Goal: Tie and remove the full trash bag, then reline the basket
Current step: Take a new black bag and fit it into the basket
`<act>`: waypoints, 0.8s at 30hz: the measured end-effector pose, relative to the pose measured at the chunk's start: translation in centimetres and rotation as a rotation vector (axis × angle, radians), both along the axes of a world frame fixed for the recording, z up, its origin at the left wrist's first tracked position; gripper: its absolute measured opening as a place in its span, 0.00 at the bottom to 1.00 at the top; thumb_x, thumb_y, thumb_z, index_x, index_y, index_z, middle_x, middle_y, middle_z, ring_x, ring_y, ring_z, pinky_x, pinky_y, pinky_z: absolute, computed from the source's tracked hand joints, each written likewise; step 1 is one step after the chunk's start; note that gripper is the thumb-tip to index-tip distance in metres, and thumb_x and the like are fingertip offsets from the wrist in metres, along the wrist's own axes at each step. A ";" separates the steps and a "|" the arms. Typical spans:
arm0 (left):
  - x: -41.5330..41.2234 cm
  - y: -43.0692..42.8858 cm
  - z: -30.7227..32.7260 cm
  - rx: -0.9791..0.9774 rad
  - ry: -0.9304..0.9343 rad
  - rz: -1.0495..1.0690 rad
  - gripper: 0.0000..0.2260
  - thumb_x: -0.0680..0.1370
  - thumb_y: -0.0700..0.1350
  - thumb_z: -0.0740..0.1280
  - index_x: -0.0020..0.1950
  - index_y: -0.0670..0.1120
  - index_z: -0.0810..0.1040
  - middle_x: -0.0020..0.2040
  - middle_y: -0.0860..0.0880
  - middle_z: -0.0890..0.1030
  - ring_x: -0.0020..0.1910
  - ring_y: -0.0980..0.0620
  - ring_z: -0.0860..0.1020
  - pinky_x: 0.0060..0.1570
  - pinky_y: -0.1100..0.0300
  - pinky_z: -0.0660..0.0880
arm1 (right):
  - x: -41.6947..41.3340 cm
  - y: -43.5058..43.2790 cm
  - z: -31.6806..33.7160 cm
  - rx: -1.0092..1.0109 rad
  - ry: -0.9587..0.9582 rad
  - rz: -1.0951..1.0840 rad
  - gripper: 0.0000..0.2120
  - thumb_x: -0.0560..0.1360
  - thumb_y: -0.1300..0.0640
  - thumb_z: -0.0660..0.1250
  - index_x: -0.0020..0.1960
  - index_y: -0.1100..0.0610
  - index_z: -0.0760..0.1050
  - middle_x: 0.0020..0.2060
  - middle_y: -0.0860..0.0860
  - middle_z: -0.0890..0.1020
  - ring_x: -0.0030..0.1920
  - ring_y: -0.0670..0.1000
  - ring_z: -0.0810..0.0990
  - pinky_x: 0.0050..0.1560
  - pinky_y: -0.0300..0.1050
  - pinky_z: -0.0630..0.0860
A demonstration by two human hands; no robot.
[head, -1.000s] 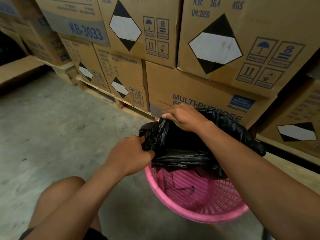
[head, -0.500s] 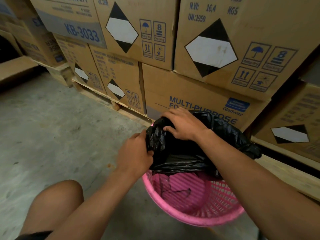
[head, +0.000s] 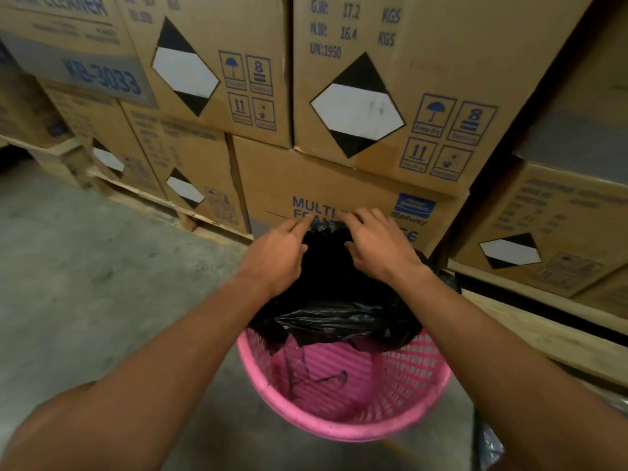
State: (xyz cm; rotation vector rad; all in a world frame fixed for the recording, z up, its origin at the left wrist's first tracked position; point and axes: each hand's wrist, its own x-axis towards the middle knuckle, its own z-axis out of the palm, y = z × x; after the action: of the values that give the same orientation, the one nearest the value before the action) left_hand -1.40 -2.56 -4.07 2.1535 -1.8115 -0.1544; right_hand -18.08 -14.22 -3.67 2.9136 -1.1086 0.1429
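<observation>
**Black liner at the far rim of the pink basket, both hands on its upper edge**

Head view. Where the stacked cardboard cartons [head: 339, 171] rise directly behind the work area, they close off the far side; the nearest carton carries blue "MULTI" lettering partly covered by the hands. The cartons rest on wooden pallets [head: 190, 220], and a further pallet board [head: 543, 338] runs along the right, just beside the basket. Bare concrete floor [head: 85, 283] lies open to the left. A small piece of crinkled plastic [head: 489, 447] shows at the lower right edge; what it belongs to cannot be told.

The pink basket [head: 343, 426] stands upright on the floor with its mouth toward the camera; its mesh wall is visible on the right, and the near part of its interior is uncovered. The black trash bag [head: 339, 321] sits over the far part of the rim and bunches upward between the hands, so its long axis runs roughly vertical, from the basket up toward the cartons. A glossy fold of the bag hangs across the basket mouth.

The left hand [head: 275, 256] and right hand [head: 380, 253] meet at the bag's top edge, close together but apart, fingers curled over the plastic. Both touch the bag; motion blur hides whether either hand has closed on it.
</observation>
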 end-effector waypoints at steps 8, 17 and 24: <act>2.1 -2.7 -1.2 0.053 -0.025 -0.038 0.29 0.75 0.31 0.62 0.75 0.50 0.69 0.67 0.41 0.78 0.63 0.37 0.77 0.59 0.45 0.76 | -5.1 0.3 -1.6 0.161 0.042 -0.258 0.41 0.75 0.64 0.70 0.81 0.54 0.52 0.72 0.56 0.69 0.71 0.60 0.70 0.64 0.56 0.73; 2.5 -2.7 -1.3 0.093 -0.060 0.022 0.32 0.70 0.45 0.73 0.73 0.52 0.69 0.66 0.44 0.77 0.64 0.39 0.76 0.60 0.46 0.76 | -8.8 0.2 -1.3 0.277 0.017 -0.313 0.47 0.76 0.52 0.73 0.83 0.50 0.44 0.77 0.56 0.63 0.74 0.63 0.66 0.67 0.60 0.72; 1.8 -4.4 -2.3 0.030 0.032 -0.093 0.25 0.79 0.38 0.64 0.77 0.49 0.68 0.69 0.42 0.77 0.66 0.38 0.75 0.61 0.49 0.74 | -11.1 1.8 -1.2 0.424 -0.086 -0.350 0.38 0.79 0.59 0.68 0.83 0.52 0.51 0.77 0.56 0.66 0.75 0.60 0.67 0.70 0.52 0.70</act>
State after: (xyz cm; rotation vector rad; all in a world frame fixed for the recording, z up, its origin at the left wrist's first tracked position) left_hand 0.41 -7.00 -6.41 2.0751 -1.9040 -0.2376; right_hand -29.20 -12.39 -4.83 3.0089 -1.8441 0.0275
